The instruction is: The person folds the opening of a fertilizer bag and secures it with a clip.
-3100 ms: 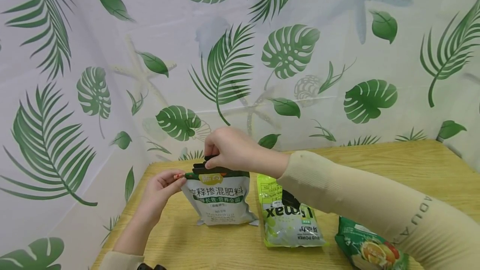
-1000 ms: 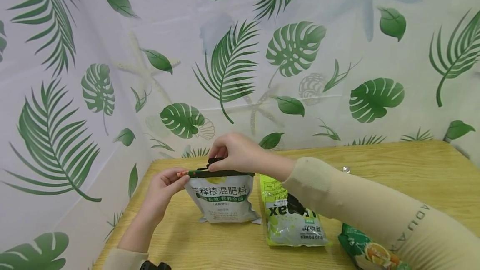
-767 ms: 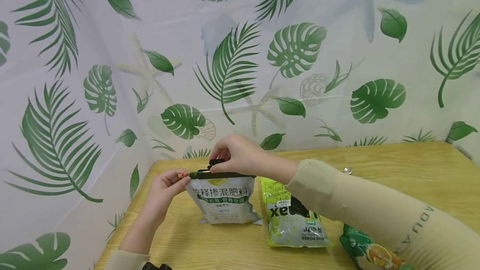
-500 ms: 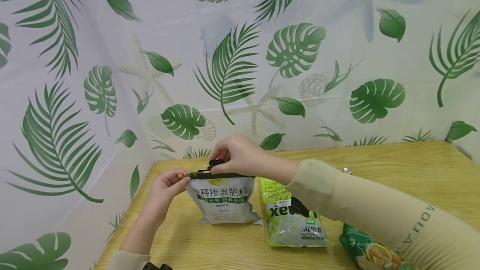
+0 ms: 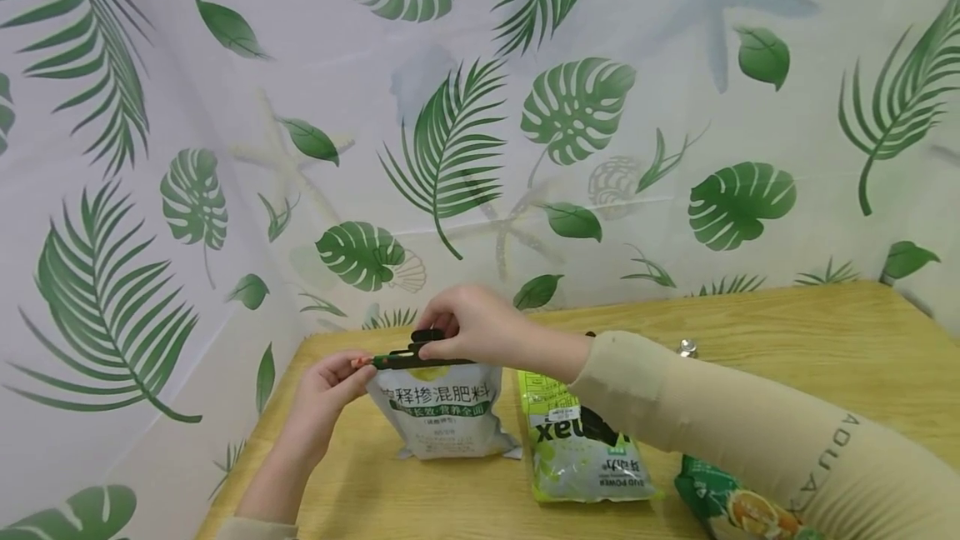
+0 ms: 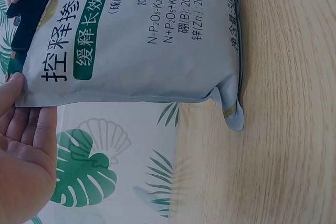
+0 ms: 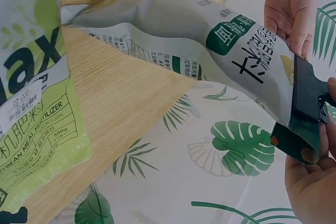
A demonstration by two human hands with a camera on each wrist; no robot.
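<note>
A white-grey fertilizer bag [image 5: 442,423] stands upright on the table with its green top edge folded. My left hand [image 5: 330,394] pinches the top left corner of that bag between thumb and fingers. With thumb and fingers my right hand [image 5: 472,327] grips a black bag clip [image 5: 401,358], which lies along the bag's top edge. From the right wrist, the clip [image 7: 307,93] sits across the bag's neck, and a green end of the bag sticks out past it. The left wrist view shows the bag's printed front [image 6: 131,40] and the left thumb at its corner.
Right of the standing bag lies a lime-green and silver fertilizer bag [image 5: 588,469]. A green bag with orange fruit printed on it [image 5: 738,507] lies partly under the right forearm. A small shiny object [image 5: 687,347] sits farther back on the wooden table [image 5: 810,332]. Leaf-patterned sheeting rises behind.
Three seconds ago the clip was above the bag's green top edge; now it covers most of that edge. Both hands keep their holds. The head view has shifted slightly.
</note>
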